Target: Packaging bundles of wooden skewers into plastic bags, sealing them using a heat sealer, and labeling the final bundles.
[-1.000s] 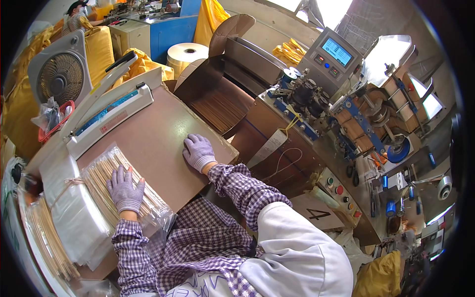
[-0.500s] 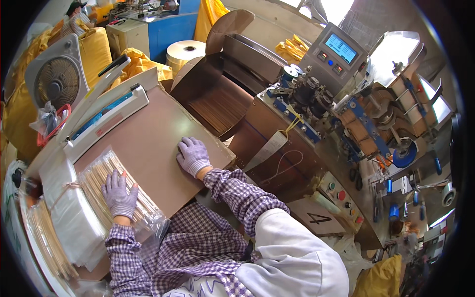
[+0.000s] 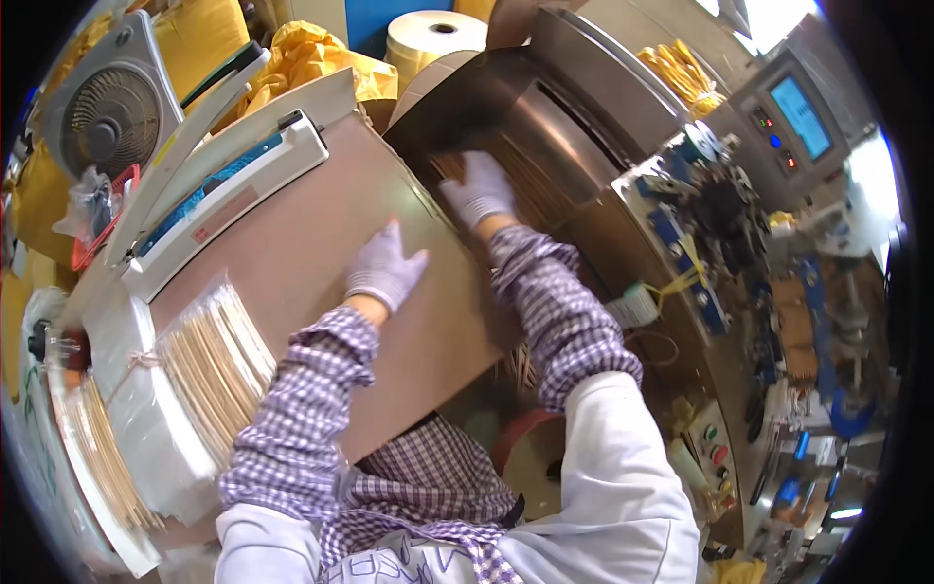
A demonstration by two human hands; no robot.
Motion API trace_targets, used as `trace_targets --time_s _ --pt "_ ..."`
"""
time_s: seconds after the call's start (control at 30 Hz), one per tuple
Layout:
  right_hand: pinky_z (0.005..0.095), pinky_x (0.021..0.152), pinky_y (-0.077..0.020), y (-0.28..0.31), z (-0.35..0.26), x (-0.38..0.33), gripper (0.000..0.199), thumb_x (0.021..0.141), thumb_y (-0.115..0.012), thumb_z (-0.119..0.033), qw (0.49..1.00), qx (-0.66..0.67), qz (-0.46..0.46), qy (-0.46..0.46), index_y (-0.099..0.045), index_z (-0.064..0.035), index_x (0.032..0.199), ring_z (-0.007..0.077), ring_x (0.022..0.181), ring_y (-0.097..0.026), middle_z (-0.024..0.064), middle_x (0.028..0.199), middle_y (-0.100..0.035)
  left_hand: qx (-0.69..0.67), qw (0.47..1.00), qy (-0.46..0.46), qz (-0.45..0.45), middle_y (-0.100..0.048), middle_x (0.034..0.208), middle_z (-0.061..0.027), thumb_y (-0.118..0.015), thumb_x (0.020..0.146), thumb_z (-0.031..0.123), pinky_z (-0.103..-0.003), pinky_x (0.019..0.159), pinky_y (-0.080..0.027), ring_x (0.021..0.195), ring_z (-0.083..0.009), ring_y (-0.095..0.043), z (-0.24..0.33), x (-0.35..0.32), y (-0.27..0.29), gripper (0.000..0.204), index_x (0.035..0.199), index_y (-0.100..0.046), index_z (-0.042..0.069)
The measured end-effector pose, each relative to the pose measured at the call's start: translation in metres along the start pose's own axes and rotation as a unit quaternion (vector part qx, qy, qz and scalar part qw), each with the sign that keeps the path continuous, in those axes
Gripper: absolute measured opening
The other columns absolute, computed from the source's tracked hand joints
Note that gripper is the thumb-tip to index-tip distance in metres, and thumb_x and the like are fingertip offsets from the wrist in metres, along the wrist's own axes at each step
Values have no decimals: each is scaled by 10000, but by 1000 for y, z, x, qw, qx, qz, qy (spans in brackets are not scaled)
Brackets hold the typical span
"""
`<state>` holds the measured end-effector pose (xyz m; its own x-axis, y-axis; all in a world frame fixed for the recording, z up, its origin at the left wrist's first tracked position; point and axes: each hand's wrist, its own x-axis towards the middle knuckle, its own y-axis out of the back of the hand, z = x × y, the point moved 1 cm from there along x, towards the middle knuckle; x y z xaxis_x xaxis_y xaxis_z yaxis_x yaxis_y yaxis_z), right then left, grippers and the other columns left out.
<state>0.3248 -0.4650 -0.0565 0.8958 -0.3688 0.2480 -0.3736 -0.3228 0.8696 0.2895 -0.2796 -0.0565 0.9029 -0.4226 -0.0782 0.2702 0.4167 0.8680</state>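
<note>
I see the left hand (image 3: 387, 271), lilac knit glove, fingers parted, over the smooth brown tabletop (image 3: 428, 341); contact unclear. The right hand (image 3: 479, 187), gloved alike, reaches into a dark metal trough (image 3: 545, 115), thin brown wooden sticks (image 3: 530, 185) right beside it; I can't tell whether it grips any. Plastic-wrapped pale stick bundle (image 3: 216, 365) lies left of the left hand.

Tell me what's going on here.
A gloved person is working at a brown tabletop. The right grip is at the thin brown sticks in a dark metal bin; whether it holds any is unclear. The left grip is open over the tabletop, with nothing seen in it. A clear-bagged bundle of pale sticks lies farther left.
</note>
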Motion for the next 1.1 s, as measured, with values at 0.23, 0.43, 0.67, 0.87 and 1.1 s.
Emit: trace_targets --time_s 0.23,0.43,0.67,0.87,1.1 --pt "355 1002 -329 -24 165 114 759 735 -631 -416 955 -90 -145 -244 -324 -41 1319 258 1232 -373 168 1316 -402 20 988 109 -105 -554 1109 -220 -534 791 462 -380 849 -456 987 -325 -567 27 76 12 798 1350 -210 -6" --pt "328 1005 -280 -53 89 91 731 754 -589 -520 930 119 -294 -186 -434 -14 1259 248 1204 -384 174 1273 -447 -43 986 147 -62 -543 1113 -247 -577 731 539 -387 858 -449 997 -337 -564 15 99 23 923 1325 -211 -65" --pt "276 902 -376 -49 55 44 575 813 -575 -438 724 596 -327 -116 -494 -7 1184 162 1044 -480 110 1137 -530 -368 928 44 -29 -592 1067 -170 -637 710 522 -298 838 -441 964 -275 -584 37 79 28 653 1123 -550 23" --pt "299 867 -415 135 -94 -65 680 675 -757 -240 704 681 -164 114 -423 -1 1218 152 988 -510 72 1099 -541 -682 720 -132 -5 -558 1056 -65 -782 626 119 -273 809 -456 981 -158 -530 64 -50 111 657 1188 -451 36" --pt "335 878 -425 139 -124 -171 776 577 -788 -94 729 629 -252 99 -376 -22 1231 169 1007 -508 66 1091 -527 -377 912 -156 -40 -519 1141 -75 -800 599 133 -301 915 -400 1069 -196 -476 12 -155 112 788 1259 -380 41"
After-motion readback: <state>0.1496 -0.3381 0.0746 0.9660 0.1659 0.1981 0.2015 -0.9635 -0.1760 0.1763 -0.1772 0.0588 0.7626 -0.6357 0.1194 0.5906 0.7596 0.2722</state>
